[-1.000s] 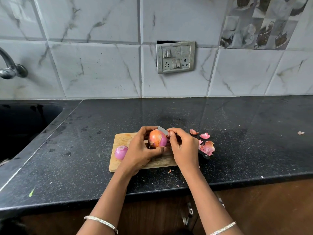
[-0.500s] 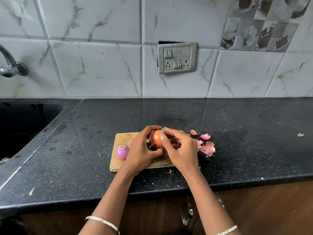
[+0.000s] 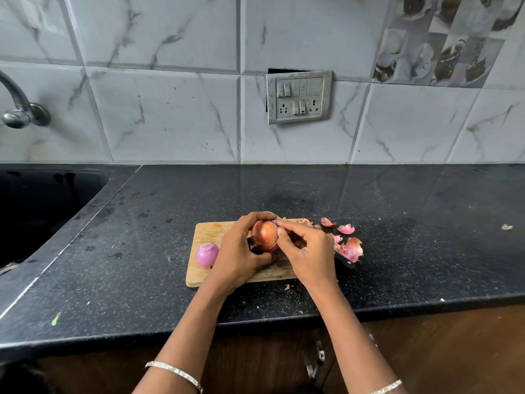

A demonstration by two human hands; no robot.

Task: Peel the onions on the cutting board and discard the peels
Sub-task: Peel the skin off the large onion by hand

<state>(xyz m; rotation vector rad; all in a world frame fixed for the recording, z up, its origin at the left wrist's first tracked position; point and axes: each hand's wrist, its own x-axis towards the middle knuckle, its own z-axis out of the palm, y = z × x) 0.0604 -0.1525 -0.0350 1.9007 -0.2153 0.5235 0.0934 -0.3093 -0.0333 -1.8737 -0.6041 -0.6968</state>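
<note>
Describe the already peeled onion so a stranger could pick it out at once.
Find the wooden cutting board on the black countertop. At the board's left end, beside the left hand, sits the peeled onion. It is smooth and purple-pink, unlike the onion still in brown-orange skin gripped by that hand.

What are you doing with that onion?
A person is peeling onions at a black counter. The left hand grips an onion with its brown skin on, above the cutting board, while the right hand pinches at its skin. A peeled onion lies on the board. Loose peels lie beside it.
</note>
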